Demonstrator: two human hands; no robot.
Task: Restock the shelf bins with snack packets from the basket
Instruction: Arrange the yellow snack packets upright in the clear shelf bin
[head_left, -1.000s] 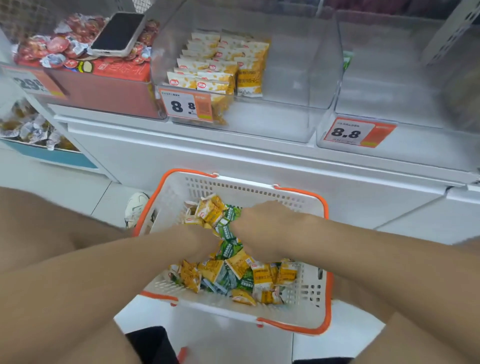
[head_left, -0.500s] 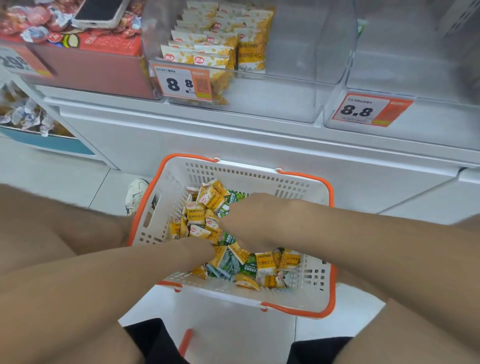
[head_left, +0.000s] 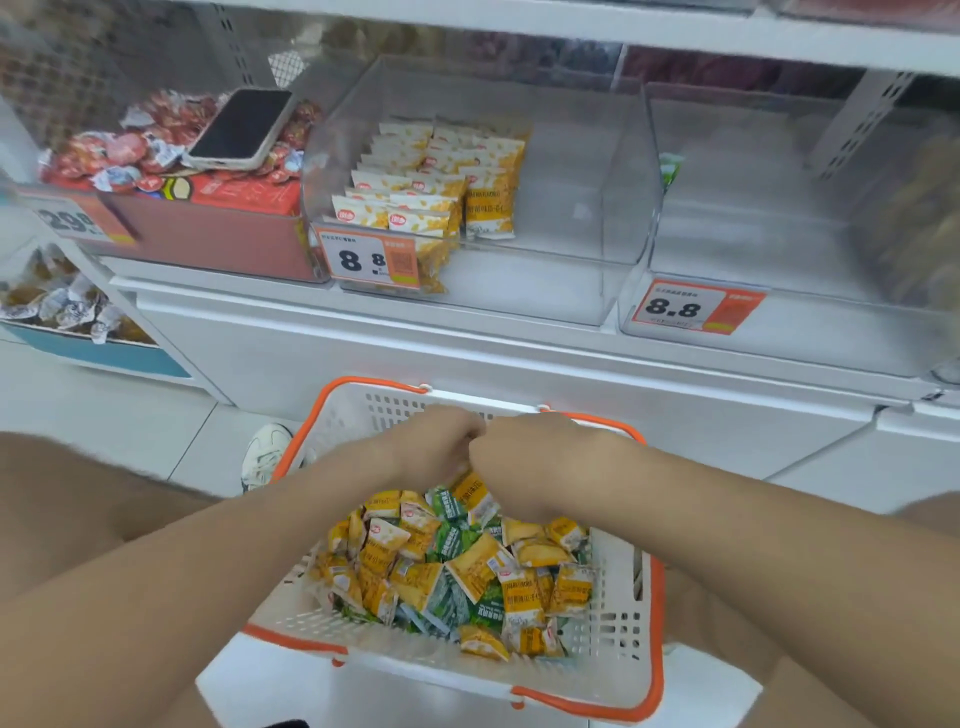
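A white basket with an orange rim (head_left: 655, 613) stands on the floor, heaped with yellow and green snack packets (head_left: 457, 566). My left hand (head_left: 434, 441) and my right hand (head_left: 535, 460) hover knuckles-up, side by side, over the basket's far end. A yellow packet (head_left: 475, 493) hangs under my right hand's curled fingers. My left hand's fingers are curled too, and what they hold is hidden. Above, a clear shelf bin (head_left: 597, 218) holds rows of yellow packets (head_left: 431, 192) on its left side. The clear bin to its right (head_left: 779, 218) is nearly bare.
A phone (head_left: 244, 124) lies on red-wrapped snacks (head_left: 119, 156) in the left bin. Orange price tags (head_left: 371, 260) (head_left: 696, 309) hang on the bin fronts. A white cabinet front (head_left: 519, 374) rises behind the basket. A white shoe (head_left: 265, 457) is left of it.
Both hands rose from the packet pile and came together at the basket's far end. The camera tilted up, so more of the shelf shows.
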